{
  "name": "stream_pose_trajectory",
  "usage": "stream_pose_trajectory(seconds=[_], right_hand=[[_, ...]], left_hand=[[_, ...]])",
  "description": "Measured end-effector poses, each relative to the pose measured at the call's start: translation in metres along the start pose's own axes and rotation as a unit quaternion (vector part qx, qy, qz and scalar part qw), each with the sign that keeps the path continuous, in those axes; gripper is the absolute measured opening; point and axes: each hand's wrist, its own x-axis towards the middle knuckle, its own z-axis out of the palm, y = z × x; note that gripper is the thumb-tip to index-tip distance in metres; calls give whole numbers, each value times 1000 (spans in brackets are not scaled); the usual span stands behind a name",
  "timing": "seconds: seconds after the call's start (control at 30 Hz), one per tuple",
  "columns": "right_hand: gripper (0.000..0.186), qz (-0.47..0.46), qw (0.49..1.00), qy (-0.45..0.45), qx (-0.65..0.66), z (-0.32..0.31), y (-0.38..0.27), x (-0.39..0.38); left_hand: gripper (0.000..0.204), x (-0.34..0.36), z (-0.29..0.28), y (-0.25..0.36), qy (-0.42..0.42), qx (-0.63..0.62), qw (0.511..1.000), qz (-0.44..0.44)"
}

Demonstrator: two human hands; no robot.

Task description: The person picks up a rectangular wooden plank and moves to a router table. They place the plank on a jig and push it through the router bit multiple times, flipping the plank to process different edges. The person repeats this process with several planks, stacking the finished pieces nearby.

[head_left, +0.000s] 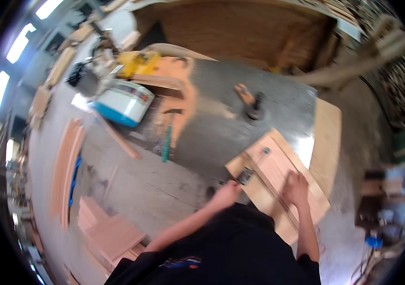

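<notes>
A wooden jig (270, 160) with a pinkish board inside pale rails lies angled across the front right of the metal tabletop (221, 128). My left hand (228, 192) is closed at its left side, by a small metal fitting (245, 175); what the fingers hold is unclear. My right hand (296, 190) grips the pinkish board on the right, fingers bent over it. Farther back lie a dark cylindrical metal piece (255, 110) and a small wood piece (244, 93). A hammer with a green handle (167, 145) lies at the table's left.
A white-and-teal container (121, 102), yellow object (137, 64) and offcuts crowd the table's back left. Stacked boards (107, 228) sit low left, more planks (65, 168) beyond. A large wooden panel (235, 33) is behind. Cluttered items (382, 194) stand at right.
</notes>
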Motion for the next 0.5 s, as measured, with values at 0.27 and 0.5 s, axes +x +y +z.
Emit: stream_pose_trajectory(seconds=[0.27,0.5], right_hand=[[90,54,995,80,10,16,-24,-10],[69,28,981,193,-15,39,-21,-2]], left_hand=[[42,-3,8,4,44,30,998,-15],[54,16,28,-21,121,101,986,48]])
